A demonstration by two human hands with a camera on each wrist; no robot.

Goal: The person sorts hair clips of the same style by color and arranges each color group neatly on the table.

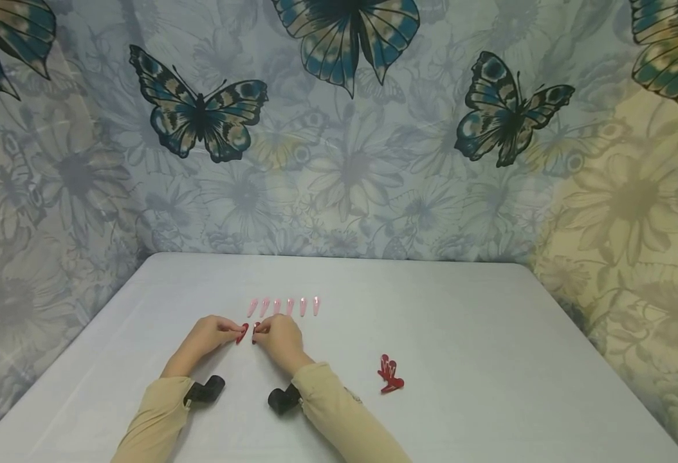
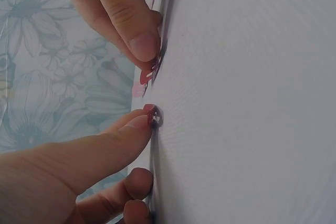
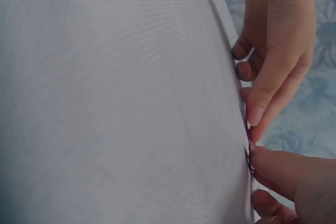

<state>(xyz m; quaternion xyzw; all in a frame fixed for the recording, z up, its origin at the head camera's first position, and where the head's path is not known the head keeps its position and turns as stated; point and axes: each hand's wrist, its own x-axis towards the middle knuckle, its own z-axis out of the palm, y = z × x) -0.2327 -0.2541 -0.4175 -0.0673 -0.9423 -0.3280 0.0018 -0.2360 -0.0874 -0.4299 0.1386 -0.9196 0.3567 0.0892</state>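
On the white table, my left hand (image 1: 210, 335) pinches a red snap hair clip (image 1: 242, 334) between thumb and forefinger. Just to the right of it, my right hand (image 1: 283, 341) has a second red hair clip (image 1: 255, 330) in its fingertips, partly covered by them. Seen from the left wrist, the left hand's clip (image 2: 151, 113) lies at the thumb tip, close against the tabletop. Above it in that view, the right-hand clip (image 2: 147, 75) points out from under the thumb. The right wrist view shows both hands' fingertips nearly meeting at the table surface, mostly hiding the clips.
Several pink hair clips (image 1: 303, 307) form a row just beyond the hands. A small pile of red hair clips (image 1: 392, 375) lies to the right of the right forearm. Behind the table (image 1: 460, 321) hangs a butterfly-and-flower patterned cloth (image 1: 350, 218).
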